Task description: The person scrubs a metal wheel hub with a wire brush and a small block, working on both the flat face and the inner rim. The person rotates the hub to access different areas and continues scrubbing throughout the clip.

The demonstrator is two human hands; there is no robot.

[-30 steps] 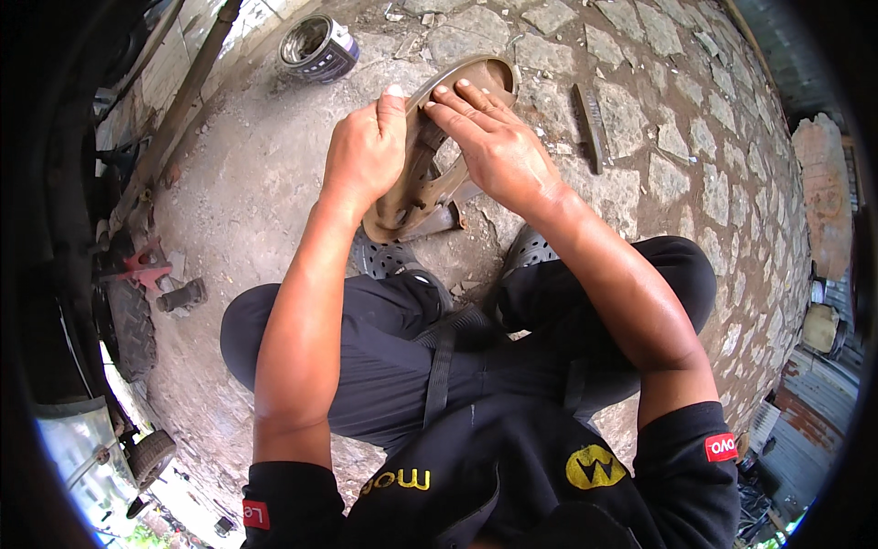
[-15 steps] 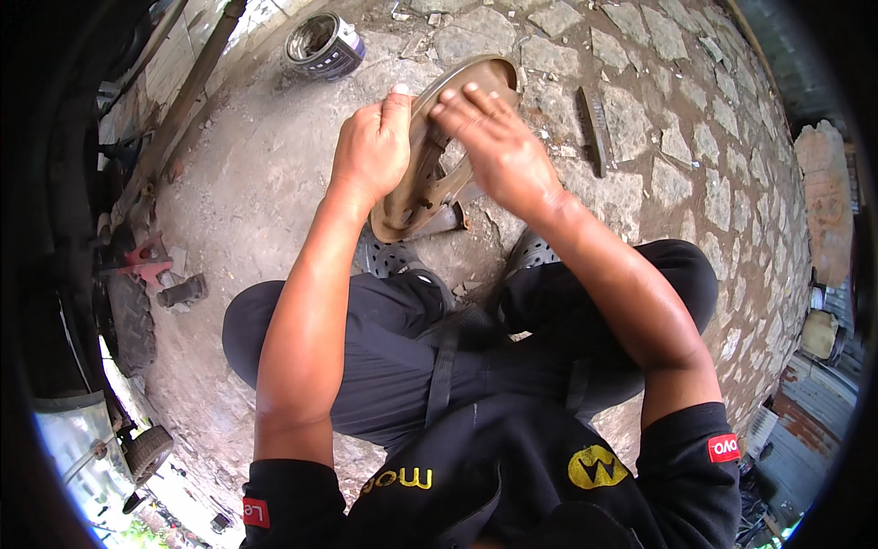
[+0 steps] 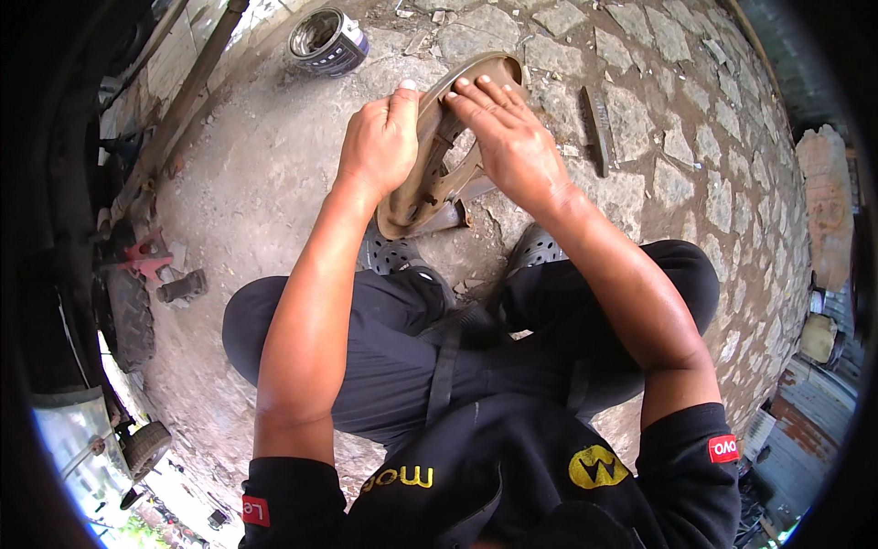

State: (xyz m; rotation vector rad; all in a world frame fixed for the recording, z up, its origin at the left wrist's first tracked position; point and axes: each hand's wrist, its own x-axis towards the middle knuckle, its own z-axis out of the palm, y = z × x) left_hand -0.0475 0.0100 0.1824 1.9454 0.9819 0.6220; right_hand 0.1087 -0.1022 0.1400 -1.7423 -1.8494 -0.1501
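Observation:
Tilted above the ground in front of my feet is a brown, dirty metal part [image 3: 395,209], round like a wheel rim, with openings in its middle and a short tube at its lower end. My left hand [image 3: 381,142] is closed on its left edge, thumb lying along the rim and the other fingers mostly hidden behind. Against the inner face near the top right rests my right hand [image 3: 512,137], its fingers stretched out and flat on the metal. No tool shows in either hand.
An open can [image 3: 327,43] with a dark label stands at the far left. A narrow dark bar [image 3: 594,133] lies on the stone paving to the right. Toward the left are a red metal piece [image 3: 146,256] and a dark cylinder [image 3: 183,287]. My shoes [image 3: 535,249] flank the part's near end.
My right hand has slid slightly along the inner face, and its blur has gone. The part and my left hand have shifted slightly up and right in the picture; the left grip stays.

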